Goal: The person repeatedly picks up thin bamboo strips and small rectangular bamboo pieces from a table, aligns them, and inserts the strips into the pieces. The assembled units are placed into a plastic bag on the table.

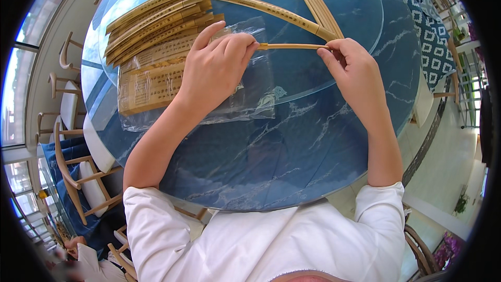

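Both hands are up over the blue marbled bench [292, 162], and a thin bamboo stick [292, 46] runs level between them. The left hand [216, 68] pinches the stick's near end, fingers curled tight around it at about 9 o'clock of the stick; the right hand [357, 75] grips the other end at 3 o'clock, thumb and fingers closed on it. Under the left hand lies a clear plastic bag [250, 94] with flat bamboo slips [151, 81] inside it. At 11 o'clock from the left hand sits a stack of more slips [156, 18] on the glass turntable [360, 15]. At 12 o'clock from the stick, a long slip [271, 10] lies aslant, with a fan of thin sticks [315, 2] just beside it, touching near the right hand. Wooden chairs [78, 177] stand at the bench's 8 o'clock.
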The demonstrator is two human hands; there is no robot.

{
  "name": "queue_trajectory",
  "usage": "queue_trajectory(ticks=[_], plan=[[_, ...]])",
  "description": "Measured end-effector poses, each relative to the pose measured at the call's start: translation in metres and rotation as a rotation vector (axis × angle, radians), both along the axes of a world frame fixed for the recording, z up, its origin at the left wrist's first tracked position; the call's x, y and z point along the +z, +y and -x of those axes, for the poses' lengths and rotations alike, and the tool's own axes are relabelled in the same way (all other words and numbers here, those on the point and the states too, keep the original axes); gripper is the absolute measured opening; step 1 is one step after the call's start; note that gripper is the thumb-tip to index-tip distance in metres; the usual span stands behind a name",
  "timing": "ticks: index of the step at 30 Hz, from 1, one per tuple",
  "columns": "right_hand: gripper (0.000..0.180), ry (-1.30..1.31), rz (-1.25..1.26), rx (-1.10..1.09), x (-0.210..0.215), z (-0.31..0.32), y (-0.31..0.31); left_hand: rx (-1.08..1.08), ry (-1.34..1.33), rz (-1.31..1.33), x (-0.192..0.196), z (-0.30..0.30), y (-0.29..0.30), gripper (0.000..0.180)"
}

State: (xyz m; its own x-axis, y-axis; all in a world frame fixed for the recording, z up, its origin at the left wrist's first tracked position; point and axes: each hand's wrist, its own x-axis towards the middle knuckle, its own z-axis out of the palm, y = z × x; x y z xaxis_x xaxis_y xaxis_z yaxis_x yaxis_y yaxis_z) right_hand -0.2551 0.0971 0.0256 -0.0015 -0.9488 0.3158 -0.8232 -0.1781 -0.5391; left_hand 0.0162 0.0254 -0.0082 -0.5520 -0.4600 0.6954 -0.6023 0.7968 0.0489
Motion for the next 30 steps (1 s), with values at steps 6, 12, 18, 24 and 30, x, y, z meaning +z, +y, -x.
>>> queue_trajectory(ticks=[6, 12, 18, 24, 30], plan=[[0.013, 0.070, 0.125, 0.048, -0.014, 0.004, -0.006, -0.059, -0.185, -0.079, 0.013, -0.007, 0.003, 0.018], [0.013, 0.120, 0.109, 0.047, -0.016, 0.004, -0.008, -0.090, -0.201, -0.058, 0.006, -0.010, -0.001, 0.013], [0.014, 0.074, 0.069, 0.016, -0.016, 0.003, -0.008, -0.109, -0.194, 0.012, 0.007, -0.006, 0.000, 0.017], [0.016, -0.055, 0.007, 0.027, -0.008, 0.003, -0.008, -0.129, -0.220, 0.010, 0.005, -0.007, 0.001, 0.021], [0.015, 0.024, 0.100, 0.125, -0.021, -0.003, -0.006, -0.144, -0.221, 0.006, 0.005, -0.007, 0.001, 0.021]])
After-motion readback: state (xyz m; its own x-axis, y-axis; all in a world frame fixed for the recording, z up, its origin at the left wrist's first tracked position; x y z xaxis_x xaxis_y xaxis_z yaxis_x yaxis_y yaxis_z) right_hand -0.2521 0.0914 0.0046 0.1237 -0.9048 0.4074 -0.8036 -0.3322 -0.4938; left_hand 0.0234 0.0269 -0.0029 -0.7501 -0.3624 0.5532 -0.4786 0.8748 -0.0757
